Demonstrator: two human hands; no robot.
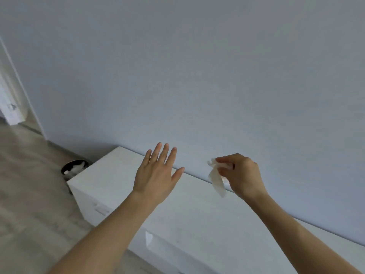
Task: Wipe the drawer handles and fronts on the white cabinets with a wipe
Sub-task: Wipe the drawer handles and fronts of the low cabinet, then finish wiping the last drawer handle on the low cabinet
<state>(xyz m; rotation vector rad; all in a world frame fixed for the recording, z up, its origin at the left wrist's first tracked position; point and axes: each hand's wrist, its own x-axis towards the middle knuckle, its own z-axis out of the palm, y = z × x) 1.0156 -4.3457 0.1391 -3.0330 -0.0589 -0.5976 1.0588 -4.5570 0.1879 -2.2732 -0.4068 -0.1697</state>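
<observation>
Grey-brown wood-look flooring filled the left of the view, running back to a white door frame at the far left edge. Further right, a dark round bin with something white inside stood on the floor, just beside the left end of the white cabinet and partly hidden behind it. On the cabinet's left-facing front a drawer handle showed only as a small pale blur. The cabinet stood against a plain pale blue-grey wall, its flat top stretching away to the right.

Above that top the person's left hand was spread flat, palm down, fingers extended and slightly apart, holding nothing; whether it touched the surface could not be told. To its right, well apart from it, the right hand was curled, its thumb and fingertips pinching a crumpled white wipe. The wipe hung down from that pinch, above the back edge of the cabinet top where it met the wall, away from the drawer fronts. Both forearms were bare.
</observation>
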